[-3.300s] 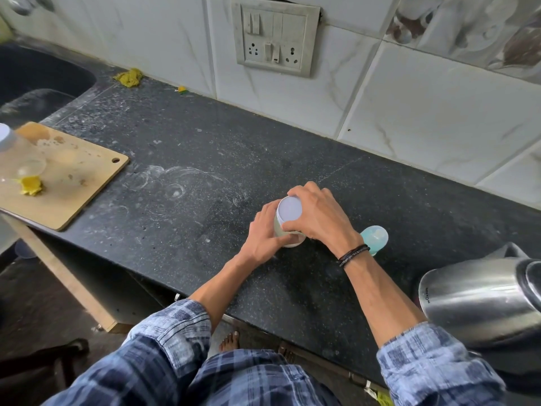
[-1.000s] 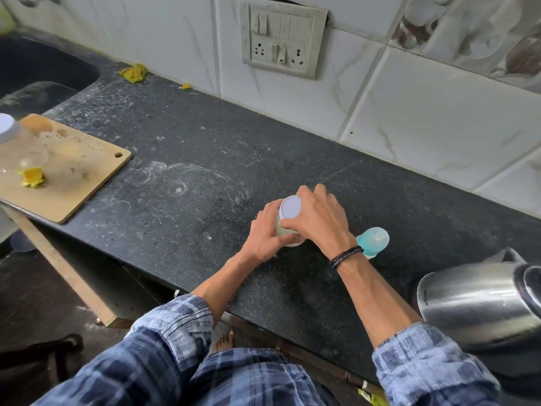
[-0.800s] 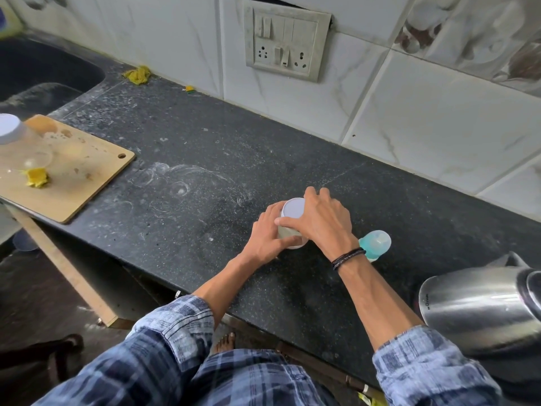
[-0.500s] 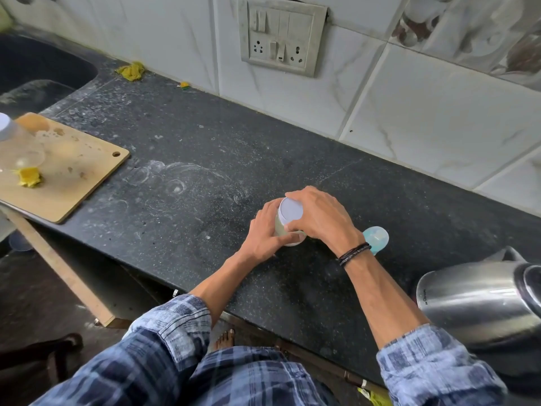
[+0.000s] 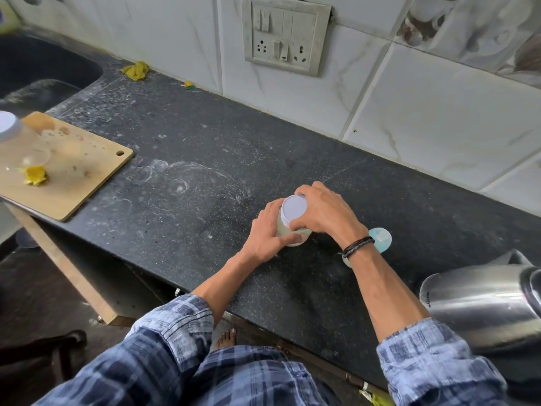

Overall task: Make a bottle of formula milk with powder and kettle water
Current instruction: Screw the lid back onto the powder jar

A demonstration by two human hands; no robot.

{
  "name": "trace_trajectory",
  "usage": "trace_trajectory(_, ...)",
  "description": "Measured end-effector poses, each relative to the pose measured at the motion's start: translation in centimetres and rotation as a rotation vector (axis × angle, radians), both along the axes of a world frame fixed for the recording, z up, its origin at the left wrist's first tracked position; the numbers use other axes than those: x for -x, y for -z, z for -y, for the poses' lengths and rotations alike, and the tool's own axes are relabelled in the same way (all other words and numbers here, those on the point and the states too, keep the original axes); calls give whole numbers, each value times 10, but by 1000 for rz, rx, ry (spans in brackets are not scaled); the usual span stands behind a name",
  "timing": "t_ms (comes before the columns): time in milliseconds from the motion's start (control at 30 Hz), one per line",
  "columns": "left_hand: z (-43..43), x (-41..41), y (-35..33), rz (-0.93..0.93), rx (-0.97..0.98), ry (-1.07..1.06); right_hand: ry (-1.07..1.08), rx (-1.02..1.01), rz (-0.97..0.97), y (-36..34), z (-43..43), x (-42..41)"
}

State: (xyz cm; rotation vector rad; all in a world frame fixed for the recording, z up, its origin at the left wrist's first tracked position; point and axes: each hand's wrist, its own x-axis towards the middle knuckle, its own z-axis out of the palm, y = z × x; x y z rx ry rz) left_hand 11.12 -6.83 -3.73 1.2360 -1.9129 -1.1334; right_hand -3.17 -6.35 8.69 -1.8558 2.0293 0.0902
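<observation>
Powder jar [image 5: 283, 229] stands on the dark counter [image 5: 205, 142], mid-frame, base down. Left hand [image 5: 268, 232] wraps the jar body from 9 o'clock, thumb across the front, fingers curled round the far side. Right hand [image 5: 322, 212] comes in from 3 o'clock, fingers and thumb curled round the rim of the white lid [image 5: 293, 207]. Lid looks seated, no gap visible.

Teal baby bottle [image 5: 380, 237] is at 3 o'clock of the jar, just behind the right wrist and mostly hidden by it; upright or lying, can't tell. Steel kettle [image 5: 480, 309] is at 4 o'clock, near the right elbow. Cutting board [image 5: 79, 177] is at 9 o'clock, well apart, with a second white-lidded container [image 5: 8, 127] on it. Socket plate [image 5: 285, 39] is on the wall at 12 o'clock.

Likely step: twisting the lid off to get at the powder; turn direction is not readable from one frame. The task looks early, with no powder or water visibly in the bottle.

To do it well:
- Keep the base pressed on the counter.
- Let the left hand clamp the body low while only the right hand turns.
- Lift the lid straight up once it is free so powder doesn't puff or spill.
- Set the lid down toward 9 o'clock, away from the bottle.

Risk: the right wrist could swing back and knock the bottle, or the elbow could bump the kettle.
</observation>
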Motion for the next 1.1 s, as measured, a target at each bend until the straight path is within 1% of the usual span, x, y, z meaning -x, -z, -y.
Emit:
trace_trajectory(233,0,-1,-2,9,7,5,-134,-102,91,-6,13,8)
trace_trajectory(367,0,-1,-2,5,22,16,-244,-144,81,-5,17,11)
trace_trajectory(500,0,-1,2,7,18,5,-300,-156,41,-3,15,13)
trace_trajectory(567,1,0,4,21,24,5,-300,-181,24,-4,13,15)
trace_trajectory(633,1,0,4,17,15,-3,-262,-160,38,-4,10,11)
trace_trajectory(700,1,1,4,-9,4,-13,-197,-64,21,0,6,5)
trace_trajectory(767,0,1,5,-17,13,-5,-177,35,-40,4,4,0)
trace_trajectory(833,0,1,4,-12,22,-5,-183,65,-37,6,3,0)
trace_trajectory(933,0,1,3,0,4,-14,-215,14,24,2,7,3)
trace_trajectory(1100,0,-1,2,13,11,5,-307,-70,43,-6,11,6)
